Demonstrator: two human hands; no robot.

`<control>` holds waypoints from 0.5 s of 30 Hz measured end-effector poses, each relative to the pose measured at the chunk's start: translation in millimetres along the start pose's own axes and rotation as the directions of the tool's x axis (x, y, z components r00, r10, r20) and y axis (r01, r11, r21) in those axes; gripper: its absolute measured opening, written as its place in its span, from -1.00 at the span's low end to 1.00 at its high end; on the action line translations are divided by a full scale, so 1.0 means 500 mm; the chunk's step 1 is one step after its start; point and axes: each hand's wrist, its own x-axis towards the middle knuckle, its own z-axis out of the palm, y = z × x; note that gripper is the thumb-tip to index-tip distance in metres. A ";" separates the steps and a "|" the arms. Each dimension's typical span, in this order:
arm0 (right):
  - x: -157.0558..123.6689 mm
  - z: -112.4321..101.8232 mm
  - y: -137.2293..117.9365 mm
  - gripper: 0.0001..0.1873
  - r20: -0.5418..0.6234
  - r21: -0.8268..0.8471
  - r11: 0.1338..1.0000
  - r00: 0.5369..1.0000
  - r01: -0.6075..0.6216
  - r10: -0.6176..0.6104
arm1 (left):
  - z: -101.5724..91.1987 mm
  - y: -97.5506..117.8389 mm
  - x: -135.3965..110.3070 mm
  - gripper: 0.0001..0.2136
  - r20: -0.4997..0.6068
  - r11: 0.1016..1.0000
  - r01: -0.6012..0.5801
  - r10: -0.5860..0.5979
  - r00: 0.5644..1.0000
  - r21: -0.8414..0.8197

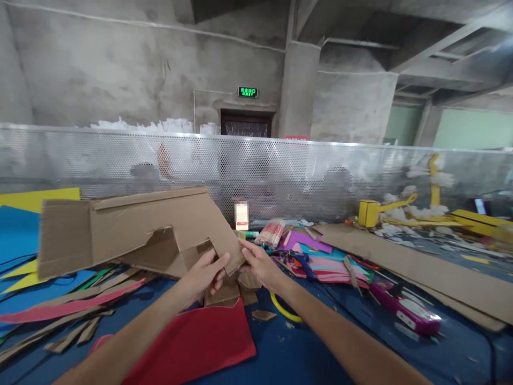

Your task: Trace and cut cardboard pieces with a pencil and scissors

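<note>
A large brown cardboard piece (132, 219) with torn notches along its lower edge is held up above the table, at the left and centre. My left hand (208, 271) grips its lower edge, fingers curled around the board. With thumb and fingers closed, my right hand (258, 261) pinches the right corner of the same cardboard. Below my hands lie small cardboard scraps (263, 315) and a red sheet (200, 342), partly covered by my left forearm. Beside my right wrist is a yellow ring-shaped strip (285, 310), partly hidden by my arm.
A perforated metal screen (280, 171) stands behind the blue table (280, 355). To the right are coloured sheets (320, 262), a purple device (404, 309) and a long cardboard strip (401, 256). Cut strips (76, 305) and blue sheets (18, 230) lie left.
</note>
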 end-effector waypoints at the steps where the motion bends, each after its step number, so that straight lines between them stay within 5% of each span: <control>1: 0.001 0.001 0.000 -0.47 0.002 -0.021 1.000 1.000 0.000 0.000 | 0.000 -0.003 0.004 -0.63 -0.009 1.000 -0.008 0.008 1.000 0.010; 11: 0.002 -0.010 -0.018 -0.45 0.109 -0.207 0.978 0.993 -0.016 0.040 | -0.020 -0.030 0.041 -0.56 -0.121 0.994 -0.099 0.093 0.988 -0.045; 15: 0.008 -0.036 -0.033 -0.49 0.029 -0.375 0.924 0.995 -0.079 0.096 | -0.023 -0.039 0.051 -0.57 -0.123 0.995 -0.073 0.064 0.990 -0.070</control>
